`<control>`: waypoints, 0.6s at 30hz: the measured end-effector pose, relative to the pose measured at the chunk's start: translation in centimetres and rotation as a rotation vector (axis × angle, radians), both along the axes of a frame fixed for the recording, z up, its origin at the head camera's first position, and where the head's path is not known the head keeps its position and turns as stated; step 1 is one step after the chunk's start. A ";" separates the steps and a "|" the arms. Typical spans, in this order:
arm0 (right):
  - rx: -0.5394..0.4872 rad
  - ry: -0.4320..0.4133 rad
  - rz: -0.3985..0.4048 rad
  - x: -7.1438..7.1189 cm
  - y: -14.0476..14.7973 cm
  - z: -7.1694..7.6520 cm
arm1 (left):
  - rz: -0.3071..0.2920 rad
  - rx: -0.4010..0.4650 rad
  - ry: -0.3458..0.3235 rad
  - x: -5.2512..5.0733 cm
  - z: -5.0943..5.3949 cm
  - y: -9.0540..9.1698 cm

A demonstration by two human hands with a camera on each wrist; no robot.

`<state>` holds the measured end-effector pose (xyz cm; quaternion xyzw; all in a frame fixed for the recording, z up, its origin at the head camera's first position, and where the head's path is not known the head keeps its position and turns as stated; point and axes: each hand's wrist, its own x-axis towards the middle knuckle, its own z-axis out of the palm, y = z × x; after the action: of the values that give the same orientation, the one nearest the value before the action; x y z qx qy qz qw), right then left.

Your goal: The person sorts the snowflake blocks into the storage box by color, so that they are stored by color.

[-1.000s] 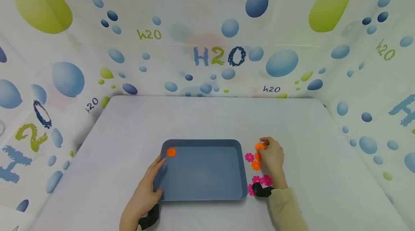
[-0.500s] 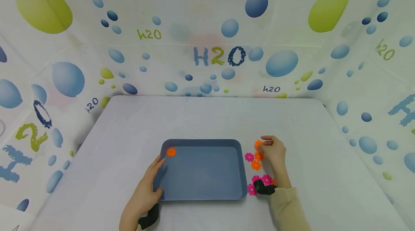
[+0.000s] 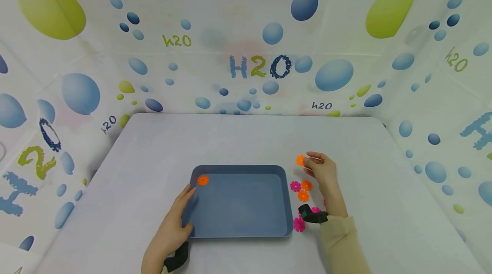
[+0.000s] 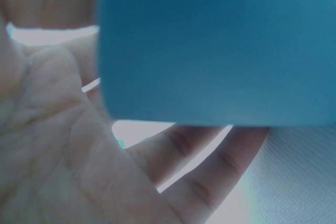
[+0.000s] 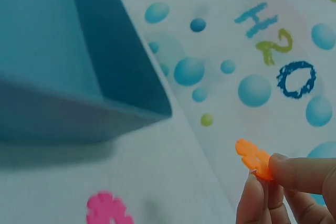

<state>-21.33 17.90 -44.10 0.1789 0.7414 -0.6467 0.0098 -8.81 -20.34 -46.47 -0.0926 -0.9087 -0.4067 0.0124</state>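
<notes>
My right hand (image 3: pixel 323 172) pinches an orange flower-shaped plastic disc (image 3: pixel 300 160) between thumb and fingertips, raised above the table right of the tray's far corner. In the right wrist view the held orange disc (image 5: pixel 251 156) is tilted, its notched edge showing. My left hand (image 3: pixel 171 225) lies along the left side of the blue-grey tray (image 3: pixel 238 205), fingers extended and thumb by the near left corner. The left wrist view has the tray wall (image 4: pixel 220 51) covering part of those fingers. One orange disc (image 3: pixel 203 180) lies inside the tray, at its far left corner.
Beside the tray's right edge lie a pink disc (image 3: pixel 295 186) and two orange discs (image 3: pixel 306 185). Nearer, several pink discs (image 3: pixel 299 224) sit partly hidden under the right wrist's black strap (image 3: pixel 313 214). A patterned curtain (image 3: pixel 246 43) surrounds the white table (image 3: pixel 250 137).
My right hand has lifted the orange disc away from the loose discs and carried it farther back and slightly left. The left hand and tray have not moved.
</notes>
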 end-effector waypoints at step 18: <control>-0.213 0.055 0.186 -1.1 -7.6 2.3 | -0.008 0.027 -0.018 0.0 -0.1 -0.1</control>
<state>-22.41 10.25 -41.82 0.0896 0.6821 -0.7226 0.0685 -8.78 -20.39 -46.56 -0.0923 -0.9028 -0.4200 0.0040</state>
